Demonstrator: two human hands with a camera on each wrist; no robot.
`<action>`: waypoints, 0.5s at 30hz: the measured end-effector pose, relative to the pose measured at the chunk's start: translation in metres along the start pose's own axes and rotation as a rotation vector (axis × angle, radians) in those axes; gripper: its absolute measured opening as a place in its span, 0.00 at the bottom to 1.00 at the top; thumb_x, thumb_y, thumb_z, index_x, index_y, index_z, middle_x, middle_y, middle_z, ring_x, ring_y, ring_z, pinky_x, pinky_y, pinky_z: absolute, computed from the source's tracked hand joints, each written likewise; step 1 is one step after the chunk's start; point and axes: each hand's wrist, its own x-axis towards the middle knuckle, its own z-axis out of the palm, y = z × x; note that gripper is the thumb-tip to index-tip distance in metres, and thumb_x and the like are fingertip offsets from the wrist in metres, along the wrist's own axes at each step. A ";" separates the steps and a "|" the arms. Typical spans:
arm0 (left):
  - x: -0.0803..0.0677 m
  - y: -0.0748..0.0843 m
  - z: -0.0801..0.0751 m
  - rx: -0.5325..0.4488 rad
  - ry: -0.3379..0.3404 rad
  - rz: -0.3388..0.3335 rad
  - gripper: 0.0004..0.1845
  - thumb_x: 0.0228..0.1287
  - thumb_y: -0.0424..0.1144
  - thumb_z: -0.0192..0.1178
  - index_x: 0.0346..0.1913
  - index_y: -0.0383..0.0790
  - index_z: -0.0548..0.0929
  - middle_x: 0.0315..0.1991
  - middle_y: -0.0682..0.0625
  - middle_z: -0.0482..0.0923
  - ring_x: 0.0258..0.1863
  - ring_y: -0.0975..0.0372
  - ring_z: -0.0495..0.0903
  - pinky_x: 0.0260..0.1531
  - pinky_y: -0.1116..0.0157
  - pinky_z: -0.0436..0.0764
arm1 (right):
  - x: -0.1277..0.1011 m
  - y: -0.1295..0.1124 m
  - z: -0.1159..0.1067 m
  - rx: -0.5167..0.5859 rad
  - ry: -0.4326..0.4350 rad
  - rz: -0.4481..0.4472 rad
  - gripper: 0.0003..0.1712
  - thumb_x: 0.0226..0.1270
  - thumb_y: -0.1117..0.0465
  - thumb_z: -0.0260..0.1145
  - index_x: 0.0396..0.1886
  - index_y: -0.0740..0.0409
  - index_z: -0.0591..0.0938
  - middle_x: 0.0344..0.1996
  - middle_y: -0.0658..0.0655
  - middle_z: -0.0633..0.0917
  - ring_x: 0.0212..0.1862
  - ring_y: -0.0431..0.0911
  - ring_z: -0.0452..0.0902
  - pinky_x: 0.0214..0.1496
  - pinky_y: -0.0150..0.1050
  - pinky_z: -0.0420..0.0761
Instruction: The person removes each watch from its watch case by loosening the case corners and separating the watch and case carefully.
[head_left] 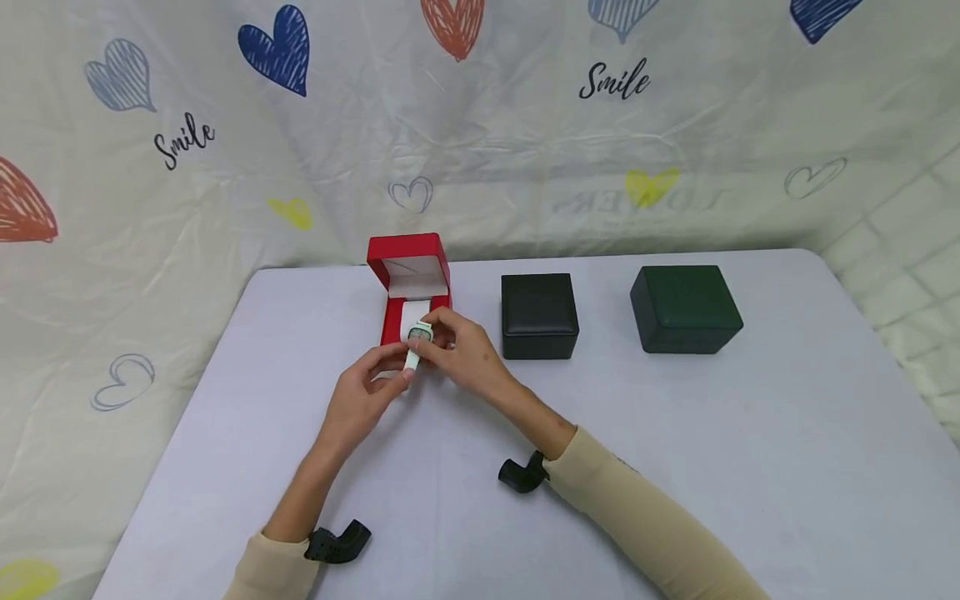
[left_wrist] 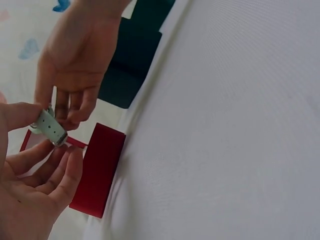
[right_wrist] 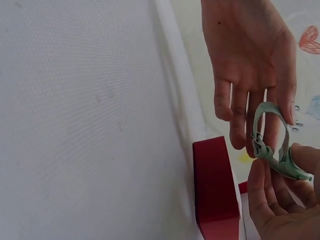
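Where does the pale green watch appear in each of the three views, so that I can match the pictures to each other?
Head view: the pale green watch is at centre left, held by both hands before the open red box.
Left wrist view: only its strap end shows, at the left edge, between the two hands.
Right wrist view: its looped strap is at the right, above the right hand.
Shared landmark: the red box, near the watch in all three.

Makeshift recording set-up, likely a home room: heart-and-"Smile" printed sheet point(head_left: 480, 125) hung as backdrop behind a plain white desk point(head_left: 750, 467); white quilted wall panel point(head_left: 915, 275) right of the desk.
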 end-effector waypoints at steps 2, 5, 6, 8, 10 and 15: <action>-0.001 -0.001 0.000 -0.018 0.013 0.002 0.25 0.72 0.43 0.67 0.68 0.44 0.78 0.61 0.44 0.82 0.56 0.58 0.83 0.49 0.74 0.87 | 0.000 0.000 0.001 0.010 -0.009 0.000 0.17 0.70 0.58 0.74 0.54 0.55 0.81 0.35 0.57 0.86 0.34 0.43 0.82 0.36 0.32 0.82; -0.003 -0.003 0.000 -0.060 0.029 0.002 0.24 0.71 0.40 0.68 0.67 0.42 0.79 0.60 0.43 0.82 0.53 0.62 0.84 0.48 0.74 0.87 | 0.000 0.001 0.001 0.024 -0.021 0.003 0.19 0.69 0.58 0.74 0.56 0.55 0.80 0.39 0.57 0.86 0.36 0.43 0.82 0.39 0.32 0.85; -0.003 -0.003 0.000 -0.072 0.032 0.002 0.24 0.71 0.40 0.68 0.67 0.41 0.80 0.60 0.42 0.82 0.53 0.64 0.84 0.48 0.74 0.87 | 0.000 0.001 0.001 0.024 -0.024 0.004 0.20 0.69 0.58 0.74 0.56 0.55 0.80 0.40 0.57 0.86 0.37 0.43 0.83 0.40 0.32 0.85; -0.004 -0.004 -0.001 -0.093 0.041 -0.004 0.24 0.70 0.39 0.68 0.66 0.40 0.80 0.60 0.41 0.82 0.52 0.66 0.84 0.49 0.74 0.87 | 0.000 0.001 0.000 0.037 -0.036 0.000 0.21 0.68 0.59 0.74 0.57 0.56 0.79 0.43 0.57 0.86 0.39 0.43 0.83 0.44 0.32 0.87; -0.005 -0.005 -0.003 -0.107 0.049 -0.014 0.24 0.70 0.39 0.68 0.66 0.39 0.80 0.60 0.41 0.82 0.51 0.68 0.84 0.49 0.74 0.87 | 0.000 0.001 0.000 0.051 -0.052 -0.009 0.21 0.69 0.60 0.74 0.58 0.57 0.78 0.44 0.58 0.86 0.42 0.44 0.84 0.48 0.33 0.87; -0.009 -0.012 -0.006 -0.127 0.062 -0.041 0.23 0.71 0.38 0.67 0.66 0.39 0.80 0.62 0.42 0.81 0.52 0.68 0.83 0.48 0.75 0.86 | 0.000 0.003 0.003 0.073 -0.084 -0.039 0.18 0.70 0.64 0.71 0.57 0.60 0.78 0.46 0.62 0.87 0.45 0.46 0.85 0.50 0.32 0.88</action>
